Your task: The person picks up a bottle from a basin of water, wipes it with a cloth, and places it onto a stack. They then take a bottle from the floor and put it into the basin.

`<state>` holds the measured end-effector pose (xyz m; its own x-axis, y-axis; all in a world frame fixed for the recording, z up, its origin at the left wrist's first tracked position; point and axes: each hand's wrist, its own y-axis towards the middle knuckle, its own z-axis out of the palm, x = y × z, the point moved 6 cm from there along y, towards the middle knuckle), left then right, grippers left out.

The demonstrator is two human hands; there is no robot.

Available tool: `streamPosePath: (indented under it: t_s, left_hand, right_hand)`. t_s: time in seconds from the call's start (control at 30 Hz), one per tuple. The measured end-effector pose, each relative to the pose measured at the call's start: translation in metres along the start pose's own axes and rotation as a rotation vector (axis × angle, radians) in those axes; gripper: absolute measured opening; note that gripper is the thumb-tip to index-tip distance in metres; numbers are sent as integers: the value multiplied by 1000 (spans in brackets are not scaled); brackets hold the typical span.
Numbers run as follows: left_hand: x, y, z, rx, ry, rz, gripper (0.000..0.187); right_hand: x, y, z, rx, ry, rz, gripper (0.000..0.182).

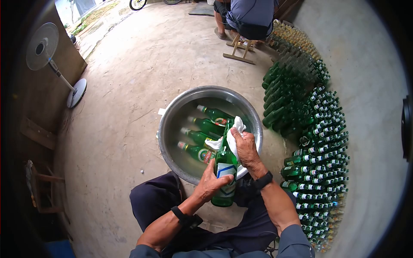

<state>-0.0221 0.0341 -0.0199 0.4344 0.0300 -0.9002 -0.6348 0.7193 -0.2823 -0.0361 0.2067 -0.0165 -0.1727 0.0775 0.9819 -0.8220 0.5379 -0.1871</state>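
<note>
A green glass bottle point(224, 167) with a white and blue label is held upright, slightly tilted, over the near rim of a metal basin point(172, 165). My left hand point(211, 182) wraps round its lower body, thumb across the label. Higher up, my right hand point(246, 150) presses a white cloth point(233, 139) against the bottle's shoulder and neck. Part of that cloth, or a second piece, shows white at the bottle's left side. Inside the basin several green bottles, among them a labelled bottle point(200, 152), lie side by side in water.
Rows of green bottles point(318, 167) line the wall on the right. Farther back, a person point(251, 19) sits on a wooden stool point(238, 56). A standing fan point(43, 47) is at the left, with a wooden chair point(45, 185) nearer me. Concrete floor point(116, 107) surrounds the basin.
</note>
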Motion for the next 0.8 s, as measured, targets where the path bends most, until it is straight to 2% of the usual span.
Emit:
streamPosePath:
  t_s: [0.1,0.3,0.37,0.4,0.47,0.5,0.6,0.7,0.8]
  left_hand:
    - [2,1,-1,2,-45,-17,79]
    - [6,-1,-3,2,-78,-40,82]
    - [9,0,-4,9,27,3,85]
    - [13,1,-4,10,26,2,85]
    - [12,2,-6,-67,193,125,88]
    - [10,3,-6,-67,192,125,88]
    - [5,4,-5,-43,225,106,93]
    - [14,6,-7,-83,227,66,96]
    - [16,5,-8,-116,340,139,96]
  right_hand:
    - [-19,10,0,-20,94,14,39]
    - [-35,12,-7,-125,-5,9,40]
    - [-41,11,-16,-246,98,-9,39]
    - [-40,8,-14,-222,189,59,36]
    - [-27,2,-7,-200,288,111,35]
    - [-25,0,-3,-178,388,161,34]
    - [-17,-4,0,-117,441,177,36]
    - [-13,-3,0,-95,416,121,38]
    - [-6,-4,3,-86,239,76,40]
